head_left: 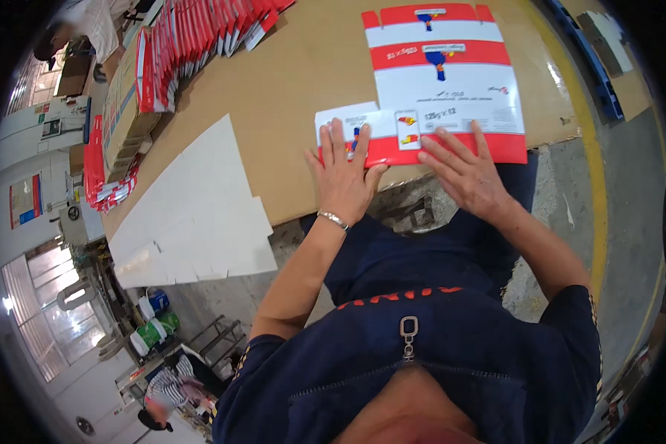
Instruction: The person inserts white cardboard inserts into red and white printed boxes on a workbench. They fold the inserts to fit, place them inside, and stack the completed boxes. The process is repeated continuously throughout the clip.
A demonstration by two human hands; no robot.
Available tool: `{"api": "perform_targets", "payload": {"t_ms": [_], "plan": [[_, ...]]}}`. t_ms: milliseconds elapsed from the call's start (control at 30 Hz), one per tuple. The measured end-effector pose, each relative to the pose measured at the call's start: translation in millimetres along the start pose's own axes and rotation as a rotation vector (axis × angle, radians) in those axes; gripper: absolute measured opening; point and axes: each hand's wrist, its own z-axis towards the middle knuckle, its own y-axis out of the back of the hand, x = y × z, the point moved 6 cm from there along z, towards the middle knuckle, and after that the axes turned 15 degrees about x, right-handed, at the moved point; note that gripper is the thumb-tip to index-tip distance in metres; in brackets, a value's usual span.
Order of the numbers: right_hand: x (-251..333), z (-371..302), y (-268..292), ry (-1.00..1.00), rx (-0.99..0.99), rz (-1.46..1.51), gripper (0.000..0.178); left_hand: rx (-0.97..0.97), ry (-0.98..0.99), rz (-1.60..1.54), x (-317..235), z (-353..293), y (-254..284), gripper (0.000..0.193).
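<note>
A flat printed carton blank, red and white with small blue figures, lies on the brown cardboard-topped table in front of me. My left hand rests with fingers spread on the blank's narrower left panel. On its near red edge lies my right hand, fingers stretched out and apart, just right of a small white patch with two red-and-yellow pictures. Both hands press flat and grip nothing. The blank's near edge reaches the table's front edge.
Rows of folded red-and-white cartons stand at the far left beside a stack of flat cardboard. A plain white sheet of board lies at the table's left. Other people are in the left background. A yellow floor line runs at right.
</note>
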Motion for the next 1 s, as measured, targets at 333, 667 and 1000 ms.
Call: {"api": "perform_targets", "payload": {"t_ms": [333,667,1000], "plan": [[-4,-2,10,0.026,-0.030,0.087,0.054,0.005,0.088,-0.357,2,33,6,0.080],[55,-56,-32,-0.289,0.062,1.659,0.057,-0.279,-0.079,-0.991,-1,53,14,0.063],[-117,-41,47,-0.551,-0.206,1.185,0.049,-0.341,-0.119,-0.699,36,-47,31,0.061]]}}
